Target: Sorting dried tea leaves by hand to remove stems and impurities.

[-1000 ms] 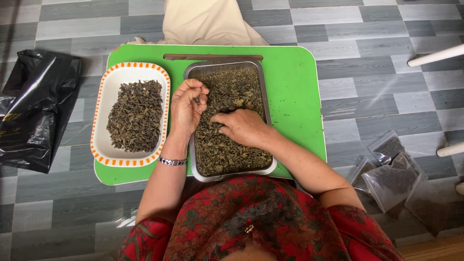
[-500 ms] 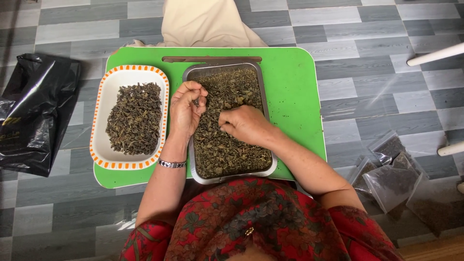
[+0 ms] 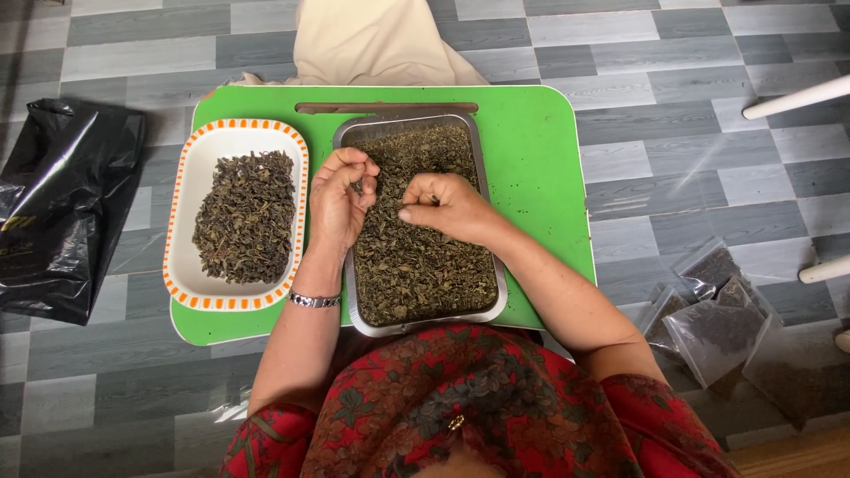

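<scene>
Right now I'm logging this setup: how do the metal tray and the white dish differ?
The metal tray is grey steel with straight sides; the white dish has an orange-patterned rim. Both hands, left hand and right hand, work over the tray; none touches the dish. Leaves fill the tray but heap mid-dish. Both hold dried leaves on the green table.

There is a single view, from a camera worn on the person's head. It looks almost straight down onto a low green desk (image 3: 540, 159) set on a grey tiled floor (image 3: 691, 115). The desk fills the middle of the frame at arm's length, and the wearer's red-patterned chest shows at the bottom edge.
</scene>
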